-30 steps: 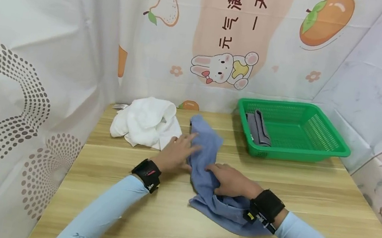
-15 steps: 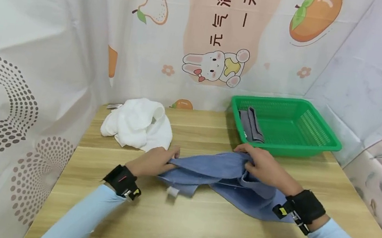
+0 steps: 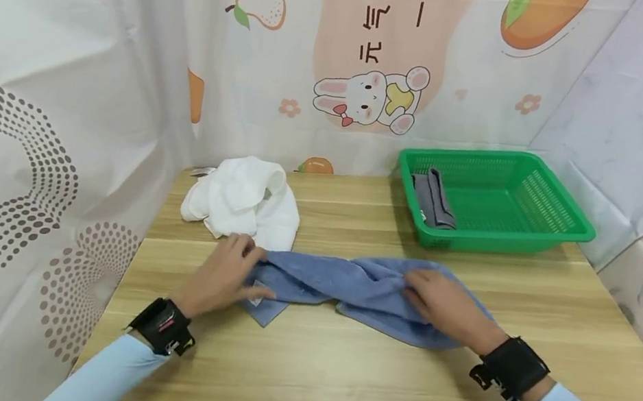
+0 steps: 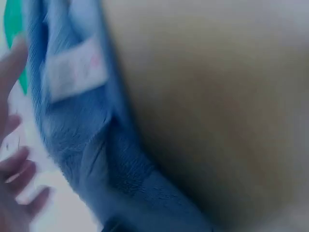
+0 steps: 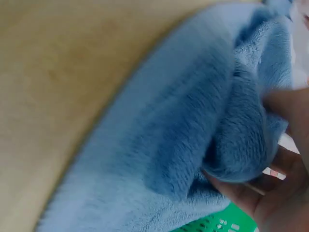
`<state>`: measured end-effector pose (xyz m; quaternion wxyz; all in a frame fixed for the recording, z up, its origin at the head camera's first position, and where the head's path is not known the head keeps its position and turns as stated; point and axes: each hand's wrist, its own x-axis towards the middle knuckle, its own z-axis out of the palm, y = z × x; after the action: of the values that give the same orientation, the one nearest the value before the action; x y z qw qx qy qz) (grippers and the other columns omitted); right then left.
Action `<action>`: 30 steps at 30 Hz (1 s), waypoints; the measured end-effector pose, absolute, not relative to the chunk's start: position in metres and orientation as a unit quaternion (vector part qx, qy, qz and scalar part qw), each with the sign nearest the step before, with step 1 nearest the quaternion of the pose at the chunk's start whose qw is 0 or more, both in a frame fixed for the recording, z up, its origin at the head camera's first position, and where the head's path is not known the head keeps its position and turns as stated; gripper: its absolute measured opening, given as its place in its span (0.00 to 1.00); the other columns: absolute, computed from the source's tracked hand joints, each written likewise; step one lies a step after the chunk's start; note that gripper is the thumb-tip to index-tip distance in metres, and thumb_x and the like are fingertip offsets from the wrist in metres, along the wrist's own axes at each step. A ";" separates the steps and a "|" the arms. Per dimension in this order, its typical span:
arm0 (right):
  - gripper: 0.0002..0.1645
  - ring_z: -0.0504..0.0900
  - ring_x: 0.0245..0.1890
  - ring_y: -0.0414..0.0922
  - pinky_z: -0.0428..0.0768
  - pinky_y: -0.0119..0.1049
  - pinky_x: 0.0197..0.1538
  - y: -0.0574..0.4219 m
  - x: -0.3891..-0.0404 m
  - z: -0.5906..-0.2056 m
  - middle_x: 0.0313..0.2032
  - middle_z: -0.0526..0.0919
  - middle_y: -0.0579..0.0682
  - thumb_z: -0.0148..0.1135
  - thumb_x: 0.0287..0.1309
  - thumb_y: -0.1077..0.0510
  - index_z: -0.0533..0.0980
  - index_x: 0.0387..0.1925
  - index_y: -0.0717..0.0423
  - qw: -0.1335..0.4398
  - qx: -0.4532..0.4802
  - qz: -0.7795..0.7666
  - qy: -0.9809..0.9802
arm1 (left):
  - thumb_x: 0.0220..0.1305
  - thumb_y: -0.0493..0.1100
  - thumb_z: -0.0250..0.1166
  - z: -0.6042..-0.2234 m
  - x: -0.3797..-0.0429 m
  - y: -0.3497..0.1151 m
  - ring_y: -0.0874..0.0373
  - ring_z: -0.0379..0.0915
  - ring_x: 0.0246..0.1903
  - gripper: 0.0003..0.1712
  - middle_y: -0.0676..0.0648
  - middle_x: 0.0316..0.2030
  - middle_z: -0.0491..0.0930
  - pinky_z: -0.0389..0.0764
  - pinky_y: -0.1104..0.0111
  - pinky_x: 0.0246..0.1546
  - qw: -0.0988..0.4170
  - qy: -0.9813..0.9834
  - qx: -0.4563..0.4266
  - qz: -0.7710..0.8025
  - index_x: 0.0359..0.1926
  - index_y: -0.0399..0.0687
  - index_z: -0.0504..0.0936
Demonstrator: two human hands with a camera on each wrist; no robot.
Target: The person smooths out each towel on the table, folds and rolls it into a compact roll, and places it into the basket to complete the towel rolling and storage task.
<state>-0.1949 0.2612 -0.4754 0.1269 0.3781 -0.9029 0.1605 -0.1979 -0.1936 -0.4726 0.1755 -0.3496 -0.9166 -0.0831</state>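
Note:
A blue towel (image 3: 316, 279) lies bunched in a twisted band across the middle of the table. At its left end my left hand (image 3: 223, 272) has its fingers spread, with fingertips and thumb right by the cloth. In the left wrist view those fingers (image 4: 19, 179) are straight, beside the towel's white label (image 4: 77, 67). The towel's right part is gripped by my right hand (image 3: 449, 306). In the right wrist view its thumb and fingers (image 5: 241, 195) pinch a thick fold of the towel (image 5: 236, 130), and its loose edge spreads over the wood.
A crumpled white towel (image 3: 240, 199) sits at the back left, close to the blue towel's left end. At the back right stands a green basket (image 3: 502, 241) with a folded grey cloth (image 3: 434, 200) inside. Patterned curtains (image 3: 240, 77) enclose the table (image 3: 283, 375).
The blue towel has gone from a lengthwise heap to a stretched sideways band. My hands have moved apart, and my left hand has loosened from the towel's left end.

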 end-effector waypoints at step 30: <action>0.15 0.77 0.27 0.39 0.77 0.35 0.29 0.199 -0.142 -0.450 0.30 0.79 0.45 0.68 0.67 0.53 0.77 0.48 0.57 0.067 0.324 0.205 -0.921 | 0.68 0.33 0.65 -0.411 -0.206 -0.235 0.46 0.66 0.52 0.29 0.36 0.54 0.67 0.70 0.56 0.50 -0.082 -0.893 -0.235 -0.374 0.64 0.46 0.63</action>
<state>-0.1419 0.1990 -0.4498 0.0671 0.3236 -0.9214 0.2046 -0.2061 -0.2354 -0.4114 -0.0818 -0.2355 -0.8932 -0.3742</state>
